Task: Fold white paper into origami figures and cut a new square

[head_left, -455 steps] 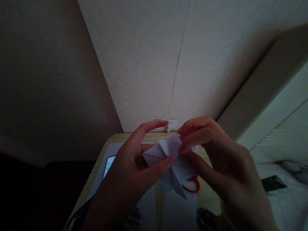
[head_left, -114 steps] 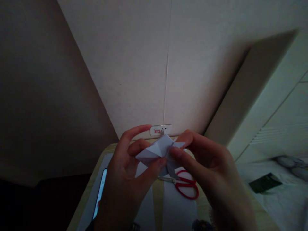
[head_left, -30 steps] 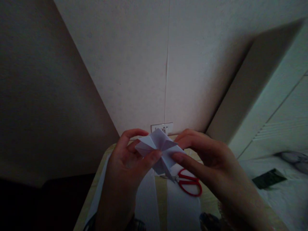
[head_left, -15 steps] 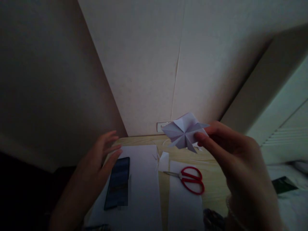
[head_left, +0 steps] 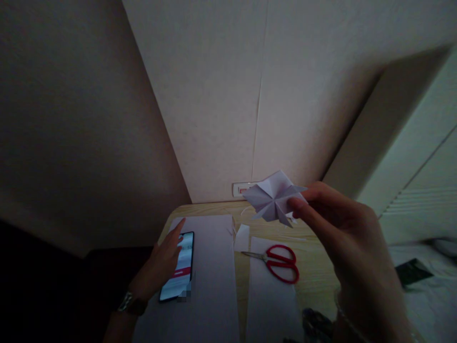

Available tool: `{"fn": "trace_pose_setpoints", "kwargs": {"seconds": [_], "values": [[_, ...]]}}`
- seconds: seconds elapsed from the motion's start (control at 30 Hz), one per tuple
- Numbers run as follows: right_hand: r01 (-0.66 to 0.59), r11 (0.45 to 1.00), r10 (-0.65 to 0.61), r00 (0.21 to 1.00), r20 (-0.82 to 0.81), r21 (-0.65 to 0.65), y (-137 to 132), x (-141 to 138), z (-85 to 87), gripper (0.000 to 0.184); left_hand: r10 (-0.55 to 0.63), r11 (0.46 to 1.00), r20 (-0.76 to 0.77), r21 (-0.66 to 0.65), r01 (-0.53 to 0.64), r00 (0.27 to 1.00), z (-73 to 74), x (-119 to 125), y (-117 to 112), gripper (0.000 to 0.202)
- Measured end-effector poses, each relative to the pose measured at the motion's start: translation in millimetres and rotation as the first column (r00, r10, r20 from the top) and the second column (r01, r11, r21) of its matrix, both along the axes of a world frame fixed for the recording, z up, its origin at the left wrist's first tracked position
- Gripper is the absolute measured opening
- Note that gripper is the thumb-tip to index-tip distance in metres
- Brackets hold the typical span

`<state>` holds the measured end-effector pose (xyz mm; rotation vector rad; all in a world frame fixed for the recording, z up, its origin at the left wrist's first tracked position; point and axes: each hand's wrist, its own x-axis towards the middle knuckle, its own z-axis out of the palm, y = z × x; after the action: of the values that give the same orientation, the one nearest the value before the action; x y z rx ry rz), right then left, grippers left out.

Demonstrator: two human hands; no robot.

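A white folded paper piece with pointed flaps, like an origami flower, is pinched between the thumb and fingers of my right hand, raised above the table. My left hand is over the left side of a smartphone, its index finger stretched out past the phone's top edge. Nothing is held in it. The phone's screen is lit, and the hand hides part of it. Whether the fingers touch the glass, I cannot tell. Under the phone lies a stack of white paper.
Red-handled scissors lie on a white paper strip to the right of the stack. Small paper scraps are on the wooden table. Behind stands a wall with a socket. A white cabinet is at right.
My left hand has moved down and onto the phone, whose dark screen has lit up. My right hand keeps hold of the origami flower in nearly the same place.
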<state>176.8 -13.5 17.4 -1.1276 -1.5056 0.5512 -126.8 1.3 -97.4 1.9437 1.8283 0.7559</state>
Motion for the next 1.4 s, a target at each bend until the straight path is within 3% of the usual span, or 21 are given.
{"fn": "trace_pose_setpoints", "kwargs": {"seconds": [0.07, 0.2, 0.3, 0.37, 0.47, 0.53, 0.77, 1.1, 1.4], "values": [[-0.001, 1.000, 0.001, 1.000, 0.014, 0.004, 1.7, 1.0, 2.2, 0.020, 0.027, 0.999, 0.029, -0.024, -0.026, 0.999, 17.6, 5.4, 1.3, 0.055], [-0.008, 1.000, 0.008, 1.000, 0.004, -0.020, 5.9, -3.3, 6.7, 0.021, 0.145, 0.976, 0.371, 0.099, -0.194, 0.917, 74.7, 40.3, -13.7, 0.039], [-0.013, 0.999, 0.012, 1.000, -0.022, -0.034, 11.4, -10.2, 7.8, 0.020, 0.165, 0.893, 0.440, 0.314, -0.323, 0.883, 114.0, 80.7, -33.3, 0.016], [-0.017, 1.000, 0.016, 1.000, -0.027, -0.024, 14.7, -14.9, 7.8, 0.018, 0.112, 0.831, 0.386, 0.468, -0.299, 0.916, 127.2, 104.7, -41.4, 0.008], [-0.028, 1.000, 0.027, 0.999, -0.034, -0.011, 16.3, -20.3, 7.5, 0.018, -0.057, 0.797, 0.304, 0.587, -0.140, 0.951, 127.9, 126.9, -40.9, 0.013], [-0.040, 0.999, 0.040, 0.998, -0.052, -0.006, 15.5, -22.3, 6.9, 0.019, -0.072, 0.800, 0.237, 0.594, -0.086, 0.969, 121.4, 132.9, -35.1, 0.018], [-0.029, 0.999, 0.025, 0.994, -0.104, -0.044, 13.5, -28.0, 6.3, 0.020, -0.054, 0.787, 0.284, 0.602, -0.135, 0.957, 101.9, 134.8, -20.4, 0.018], [-0.045, 0.999, 0.046, 0.992, -0.120, 0.013, 18.0, -29.9, 1.5, 0.014, -0.061, 0.719, 0.192, 0.689, -0.091, 0.979, 101.1, 130.3, -14.3, 0.021], [-0.049, 0.999, 0.050, 0.993, -0.110, 0.020, 17.9, -32.0, 1.9, 0.013, -0.103, 0.732, 0.146, 0.681, -0.025, 0.984, 101.4, 131.6, -16.7, 0.026]]}}
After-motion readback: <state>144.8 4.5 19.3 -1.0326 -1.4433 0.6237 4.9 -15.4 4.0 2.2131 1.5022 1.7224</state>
